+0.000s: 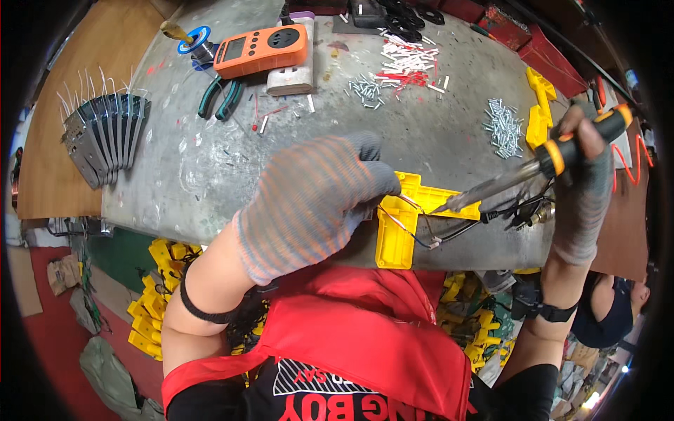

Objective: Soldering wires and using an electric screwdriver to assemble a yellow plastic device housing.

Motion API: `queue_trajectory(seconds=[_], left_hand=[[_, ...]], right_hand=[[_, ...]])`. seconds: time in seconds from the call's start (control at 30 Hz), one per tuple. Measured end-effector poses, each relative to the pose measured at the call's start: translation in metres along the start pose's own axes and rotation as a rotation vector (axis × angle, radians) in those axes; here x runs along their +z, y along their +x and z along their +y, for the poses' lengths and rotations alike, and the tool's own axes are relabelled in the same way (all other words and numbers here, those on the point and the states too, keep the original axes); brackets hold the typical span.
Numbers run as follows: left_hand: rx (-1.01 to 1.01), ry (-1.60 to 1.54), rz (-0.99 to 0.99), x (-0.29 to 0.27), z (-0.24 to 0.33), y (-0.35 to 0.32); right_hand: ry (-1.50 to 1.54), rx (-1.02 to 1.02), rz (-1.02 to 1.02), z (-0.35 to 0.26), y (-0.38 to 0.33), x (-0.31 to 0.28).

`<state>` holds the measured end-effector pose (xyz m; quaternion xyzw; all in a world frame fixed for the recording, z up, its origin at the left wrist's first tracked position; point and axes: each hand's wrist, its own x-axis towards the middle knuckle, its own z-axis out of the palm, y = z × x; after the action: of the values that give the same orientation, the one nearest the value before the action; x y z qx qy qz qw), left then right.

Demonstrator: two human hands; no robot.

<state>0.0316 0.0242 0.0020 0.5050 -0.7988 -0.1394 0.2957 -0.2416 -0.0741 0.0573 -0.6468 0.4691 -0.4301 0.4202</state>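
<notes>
My left hand (309,203), in a grey striped glove, is closed, its fingertips pinching thin wires (407,201) at a yellow plastic housing (397,242). The housing lies near the table's front edge, with a longer arm reaching right. Thin wires cross over it, and a black cable (460,230) runs off to the right. My right hand (584,168), gloved with bare fingertips showing, is wrapped round the black and orange handle of a long tool (502,184). Its metal shaft slants down left to a narrow tip at the wires. Whether it is a screwdriver or a soldering iron I cannot tell.
An orange meter (261,50) rests on a power strip (289,81), with green-handled pliers (220,98) and a solder spool (203,50) beside it. Screws (503,128) and white sleeves (408,55) lie in piles. Metal plates (105,137) stand left. Another person (609,309) is at right.
</notes>
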Motion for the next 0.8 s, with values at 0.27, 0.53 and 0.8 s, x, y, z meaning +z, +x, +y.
queue_trajectory(seconds=[0.27,0.53,0.8], left_hand=[[0.121,0.14,0.015,0.007,0.008,0.009],[0.125,0.079,0.03,0.013,0.001,0.011],[0.119,0.095,0.015,0.017,0.003,0.013]], right_hand=[[0.139,0.106,-0.015,0.029,-0.019,-0.01],[0.067,0.102,0.071,0.033,-0.02,0.001],[0.081,0.081,0.121,0.03,-0.021,0.012]])
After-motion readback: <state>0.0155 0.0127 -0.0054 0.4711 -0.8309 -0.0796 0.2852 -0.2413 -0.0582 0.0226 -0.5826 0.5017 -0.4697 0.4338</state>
